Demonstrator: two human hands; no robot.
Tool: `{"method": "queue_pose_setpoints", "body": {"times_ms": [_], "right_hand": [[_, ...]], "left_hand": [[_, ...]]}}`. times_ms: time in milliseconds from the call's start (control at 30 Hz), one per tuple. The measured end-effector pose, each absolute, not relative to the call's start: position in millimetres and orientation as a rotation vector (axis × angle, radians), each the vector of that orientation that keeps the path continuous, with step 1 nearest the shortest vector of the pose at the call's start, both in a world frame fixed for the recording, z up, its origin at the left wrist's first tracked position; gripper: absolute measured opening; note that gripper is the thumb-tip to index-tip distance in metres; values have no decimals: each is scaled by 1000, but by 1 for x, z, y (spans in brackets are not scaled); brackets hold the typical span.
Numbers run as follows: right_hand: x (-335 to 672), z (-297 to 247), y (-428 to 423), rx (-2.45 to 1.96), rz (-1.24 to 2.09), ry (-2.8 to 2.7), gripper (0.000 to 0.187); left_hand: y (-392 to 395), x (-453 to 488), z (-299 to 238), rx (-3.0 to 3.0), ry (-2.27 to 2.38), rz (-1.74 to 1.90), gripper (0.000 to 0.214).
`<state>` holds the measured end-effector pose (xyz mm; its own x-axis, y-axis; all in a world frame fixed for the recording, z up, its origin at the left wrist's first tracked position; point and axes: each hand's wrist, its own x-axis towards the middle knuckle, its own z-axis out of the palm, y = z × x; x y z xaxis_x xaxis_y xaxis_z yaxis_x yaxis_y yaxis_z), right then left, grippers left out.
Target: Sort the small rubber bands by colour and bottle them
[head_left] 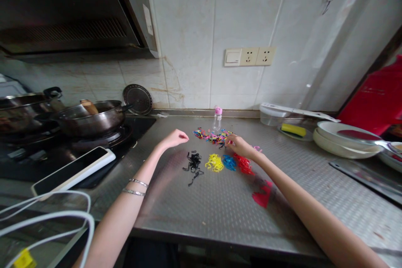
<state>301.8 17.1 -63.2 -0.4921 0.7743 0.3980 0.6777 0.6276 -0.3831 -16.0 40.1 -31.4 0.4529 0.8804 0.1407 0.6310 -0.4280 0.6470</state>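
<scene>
Left hand, fingers curled, grip cannot be told, near black bands, heaped; mixed-colour bands, strewn behind yellow bands; blue bands; right hand, fingertips at mixed-colour bands, grip cannot be told; red bands, piled just beneath

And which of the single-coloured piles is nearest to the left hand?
The black pile, leftmost; the yellow pile, blue pile and red pile lie farther right.
</scene>
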Motion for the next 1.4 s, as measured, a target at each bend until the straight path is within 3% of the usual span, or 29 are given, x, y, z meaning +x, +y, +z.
{"method": "queue_pose_setpoints", "body": {"times_ms": [467, 1000, 1400], "right_hand": [[303, -50, 22, -1149, 352, -2188, 17], [198, -19, -12, -804, 485, -2443, 12], [234, -13, -6, -928, 470, -2375, 18]], "left_hand": [[35, -9, -31, 2226, 1256, 628, 25], [34, -8, -31, 2252, 1216, 651, 23], [34, -6, -34, 2246, 1249, 623, 23]]}}
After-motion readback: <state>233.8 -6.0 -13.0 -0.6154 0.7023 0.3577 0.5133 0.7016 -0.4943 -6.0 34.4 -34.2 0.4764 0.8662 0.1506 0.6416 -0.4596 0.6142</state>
